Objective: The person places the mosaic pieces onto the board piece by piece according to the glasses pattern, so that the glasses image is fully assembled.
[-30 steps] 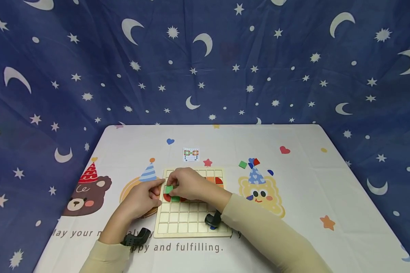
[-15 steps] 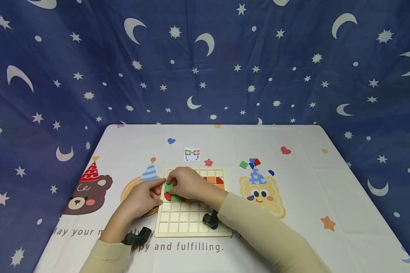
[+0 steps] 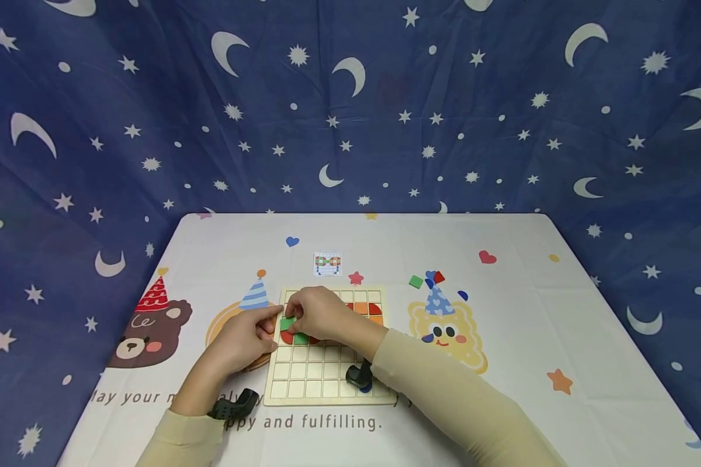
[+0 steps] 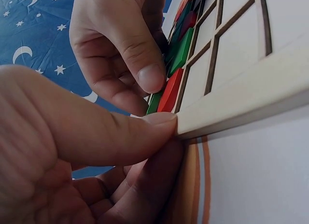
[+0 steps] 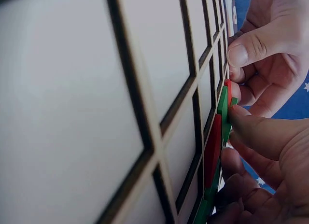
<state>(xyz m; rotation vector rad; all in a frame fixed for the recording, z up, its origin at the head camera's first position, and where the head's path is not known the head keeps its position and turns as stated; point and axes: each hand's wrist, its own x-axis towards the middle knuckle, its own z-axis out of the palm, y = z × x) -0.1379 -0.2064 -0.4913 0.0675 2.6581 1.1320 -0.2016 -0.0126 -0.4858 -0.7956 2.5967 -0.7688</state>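
Observation:
A pale wooden grid board (image 3: 314, 371) lies on the table. At its upper left, my right hand (image 3: 324, 316) pinches a green square tile (image 3: 287, 323) between thumb and fingers. That tile is tilted over the second-row cells, just above a red quarter-circle tile (image 3: 286, 338) and another green square tile (image 3: 300, 338). My left hand (image 3: 242, 340) grips the board's left edge, its thumb (image 4: 154, 125) against the rim in the left wrist view. Orange and red tiles (image 3: 374, 309) fill cells at the upper right. My right hand hides the cells in between.
A small pattern card (image 3: 328, 264) lies behind the board. Right of it are a loose green square (image 3: 416, 281), a red piece (image 3: 439, 277) and several blue pieces (image 3: 463, 296). A blue piece (image 3: 365, 390) sits near the board's lower right, partly covered by the black wrist camera (image 3: 359, 375).
The green square tile in my right fingers has tilted and shifted slightly over its cell. The left hand keeps its hold on the board's edge.

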